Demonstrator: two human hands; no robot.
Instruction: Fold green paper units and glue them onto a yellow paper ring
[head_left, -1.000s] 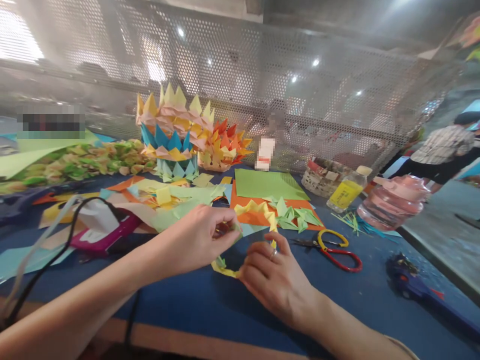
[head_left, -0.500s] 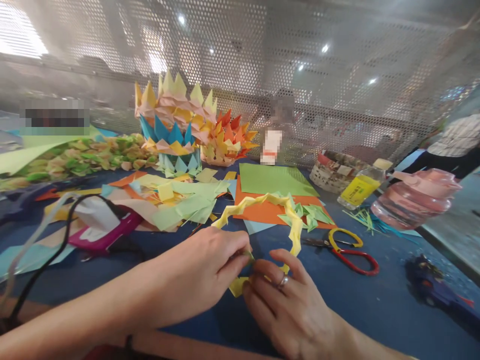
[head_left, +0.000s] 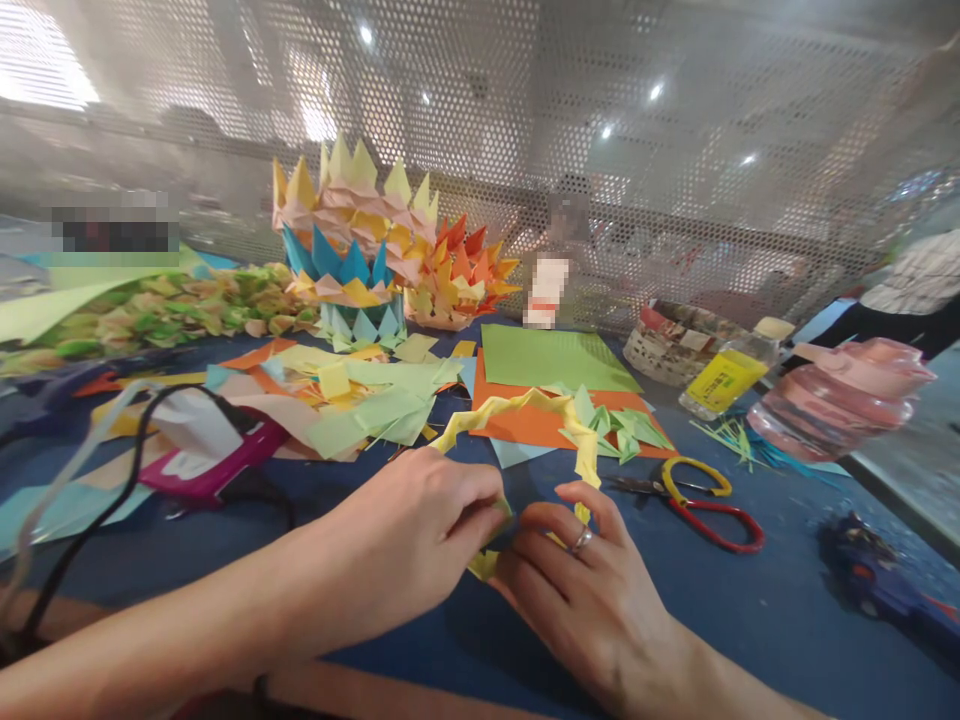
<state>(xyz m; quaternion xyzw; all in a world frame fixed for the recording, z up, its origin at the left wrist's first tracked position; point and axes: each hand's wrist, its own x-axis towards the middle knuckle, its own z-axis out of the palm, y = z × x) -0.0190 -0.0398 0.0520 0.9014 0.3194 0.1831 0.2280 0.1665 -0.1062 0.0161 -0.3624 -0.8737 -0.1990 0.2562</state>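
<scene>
A ring of folded yellow paper (head_left: 517,405) stretches in front of me, its near part partly hidden by my hands. My right hand (head_left: 577,590), with a silver ring on one finger, grips the near side of this band with bent fingers. Close against it, my left hand (head_left: 439,525) pinches a small green paper piece (head_left: 504,512) between thumb and forefinger. Several folded light green paper pieces (head_left: 622,425) lie behind the band, on orange paper (head_left: 502,425). Scissors (head_left: 694,490) with one yellow and one red handle rest to the right.
Folded paper crowns (head_left: 352,240) stand at the back left, beside a heap of small folded papers (head_left: 202,305). Paper scraps (head_left: 367,400) cover the left-middle. A blue glue gun (head_left: 874,575) lies right. A yellow-labelled bottle (head_left: 727,375), a pink jug (head_left: 840,400) and a basket (head_left: 664,345) stand behind.
My right hand has shifted slightly right and up, and the near part of the yellow band shows less. My left hand keeps its pinch on the green piece. The view has moved slightly.
</scene>
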